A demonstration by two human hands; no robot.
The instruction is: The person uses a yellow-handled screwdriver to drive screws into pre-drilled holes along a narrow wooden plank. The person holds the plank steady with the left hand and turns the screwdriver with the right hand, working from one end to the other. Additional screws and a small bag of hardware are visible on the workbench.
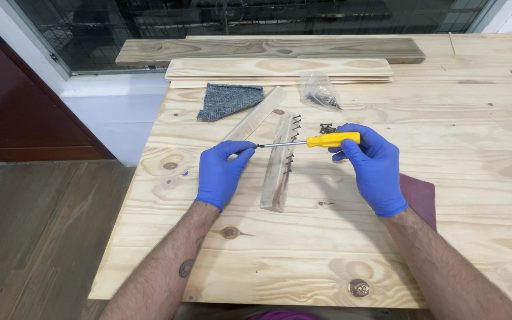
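Screwdriver [315, 141] held level in our right hand [376, 169], left hand [220, 172] fingers pinching its tip to steady it above the wood strip [280, 163].

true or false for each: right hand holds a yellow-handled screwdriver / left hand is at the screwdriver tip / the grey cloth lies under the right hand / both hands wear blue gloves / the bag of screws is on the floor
1. The right hand holds a yellow-handled screwdriver. True.
2. The left hand is at the screwdriver's tip. True: its fingertips pinch at the end of the shaft.
3. The grey cloth lies under the right hand. False: it lies at the far left of the table, beyond the left hand.
4. Both hands wear blue gloves. True.
5. The bag of screws is on the floor. False: it lies on the table, near the stacked boards.
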